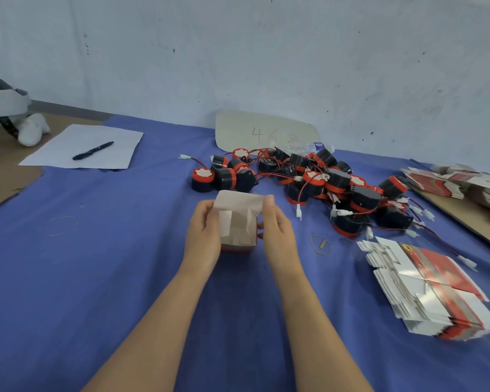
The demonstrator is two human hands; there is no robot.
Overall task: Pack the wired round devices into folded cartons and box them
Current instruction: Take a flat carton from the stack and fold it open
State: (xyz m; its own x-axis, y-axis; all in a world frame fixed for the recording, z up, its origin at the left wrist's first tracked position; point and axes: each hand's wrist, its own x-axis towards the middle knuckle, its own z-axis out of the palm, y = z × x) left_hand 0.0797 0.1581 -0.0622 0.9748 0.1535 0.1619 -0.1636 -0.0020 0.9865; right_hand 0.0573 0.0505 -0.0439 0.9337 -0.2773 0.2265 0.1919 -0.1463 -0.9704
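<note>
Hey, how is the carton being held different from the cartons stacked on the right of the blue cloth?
The held carton is opened into a box shape; the stacked cartons lie flat. The held carton is one piece, gripped between the left hand and right hand; the stacked cartons are many, resting untouched on the blue cloth. Both show red print and pale flaps.

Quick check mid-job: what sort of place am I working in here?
Probably a small hand-packing bench in a workshop: a heap of wired round devices, a stack of flat cartons beside it, and one carton held half-folded over a blue cloth.
</note>
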